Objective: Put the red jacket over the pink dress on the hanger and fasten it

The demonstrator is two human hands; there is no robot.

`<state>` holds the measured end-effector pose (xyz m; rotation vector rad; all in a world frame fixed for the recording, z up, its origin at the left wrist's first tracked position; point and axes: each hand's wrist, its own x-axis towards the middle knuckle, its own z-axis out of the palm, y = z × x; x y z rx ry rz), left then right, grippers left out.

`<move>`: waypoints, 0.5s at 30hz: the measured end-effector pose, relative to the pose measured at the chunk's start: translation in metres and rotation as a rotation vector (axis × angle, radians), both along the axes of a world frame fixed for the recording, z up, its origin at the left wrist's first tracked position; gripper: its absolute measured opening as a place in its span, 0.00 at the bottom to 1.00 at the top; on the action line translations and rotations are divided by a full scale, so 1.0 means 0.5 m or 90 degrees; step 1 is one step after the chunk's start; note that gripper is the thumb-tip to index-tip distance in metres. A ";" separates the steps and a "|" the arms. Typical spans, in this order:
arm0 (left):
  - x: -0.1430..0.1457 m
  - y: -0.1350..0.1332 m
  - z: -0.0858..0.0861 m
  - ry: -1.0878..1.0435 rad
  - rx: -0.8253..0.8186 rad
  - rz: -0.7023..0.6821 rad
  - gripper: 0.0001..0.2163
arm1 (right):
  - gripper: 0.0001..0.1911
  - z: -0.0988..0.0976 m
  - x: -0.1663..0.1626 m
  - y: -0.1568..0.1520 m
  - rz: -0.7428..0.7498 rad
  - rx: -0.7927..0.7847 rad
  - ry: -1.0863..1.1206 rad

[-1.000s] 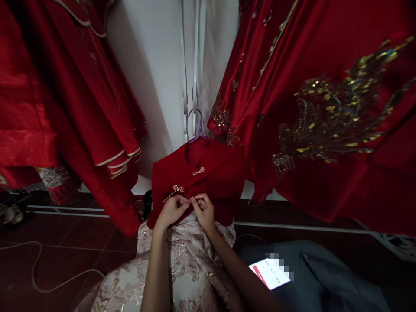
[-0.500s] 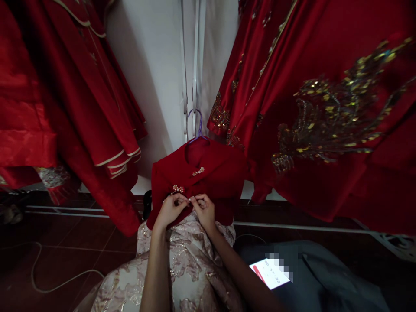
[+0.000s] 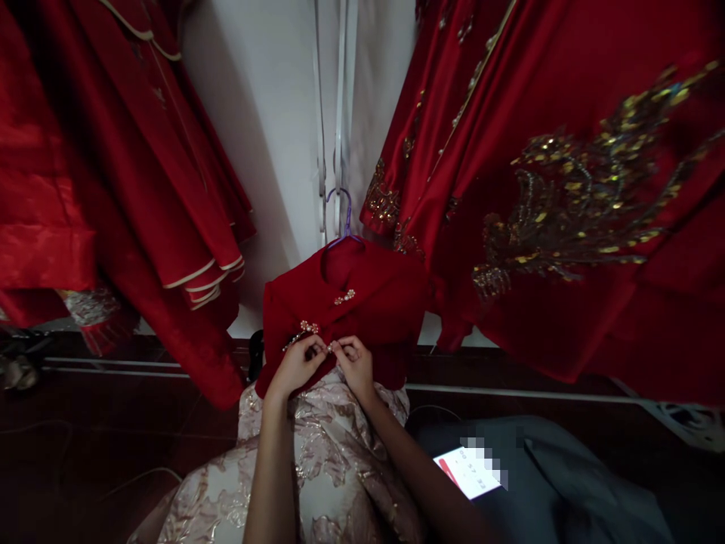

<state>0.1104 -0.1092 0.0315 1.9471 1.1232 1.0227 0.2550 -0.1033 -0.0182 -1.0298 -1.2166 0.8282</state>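
Note:
A red dress top (image 3: 374, 295) with a pale brocade skirt (image 3: 328, 438) hangs on a purple hanger (image 3: 347, 223) straight ahead. Two pearl flower-shaped ornaments, an upper one (image 3: 344, 297) and a lower one (image 3: 309, 327), sit on its front. My left hand (image 3: 295, 366) is closed in a pinch at the waist. Facing it, my right hand (image 3: 356, 366) pinches too, and a small pearl fastening (image 3: 330, 348) shows between the fingertips of both hands. The fingers partly cover it, so its exact form is unclear.
Red garments (image 3: 164, 166) hang at the left, and a red sequinned one (image 3: 566, 317) at the right. A lit phone (image 3: 467, 474) lies on dark grey cloth (image 3: 555, 468) at lower right. White rails (image 3: 510, 395) run low above the dark tiled floor (image 3: 130, 408).
Both hands hold almost the same place at the waist, with only slight finger movement around the pearl fastening. The view has shifted very slightly.

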 end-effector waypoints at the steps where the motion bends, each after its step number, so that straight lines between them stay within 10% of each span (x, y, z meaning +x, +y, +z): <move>1: 0.000 0.002 -0.004 0.006 -0.002 0.025 0.06 | 0.15 -0.001 0.000 0.001 -0.001 0.000 0.000; 6: 0.006 0.014 -0.021 -0.017 -0.039 0.172 0.09 | 0.13 -0.007 -0.005 0.002 -0.012 -0.001 -0.011; 15: -0.024 0.001 -0.002 0.013 -0.009 0.180 0.07 | 0.09 -0.001 -0.003 -0.028 -0.188 0.177 0.026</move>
